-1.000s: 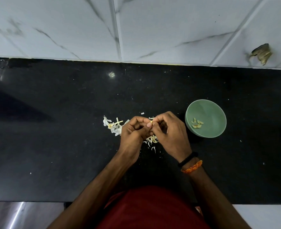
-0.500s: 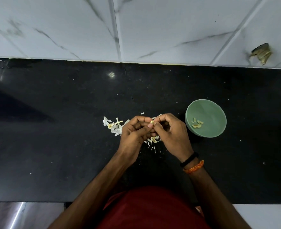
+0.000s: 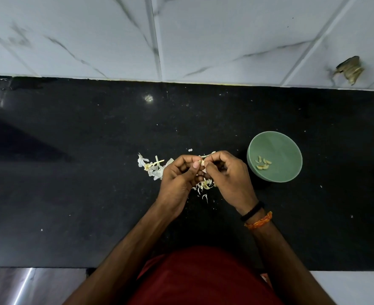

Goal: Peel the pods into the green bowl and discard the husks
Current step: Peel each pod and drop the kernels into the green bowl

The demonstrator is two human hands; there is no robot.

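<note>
A black counter runs across the view below a wall of white marbled tiles. Left of the hands, a loose heap of pale husks lies on the counter, with more husk scraps scattered beneath and between the wrists.

The left hand is raised just above the counter, its fingers curled inward and its thumb pressed up against a small pale pod — the grip is narrow, a pinch at the fingertips. The right hand meets it from the other side, fingers curled and fingertips nipping the same pod, so both hands hold it between them. A thin strip of husk sticks out just above the right hand's knuckles. The right wrist carries a black band and an orange thread.

Just right of the right hand, apart from it, the green bowl sits upright on the counter with a few peeled pieces resting inside — they lie near its lower left wall. Far right, on the tiled wall, a brownish patch clings to the tile; what it is cannot be told.
</note>
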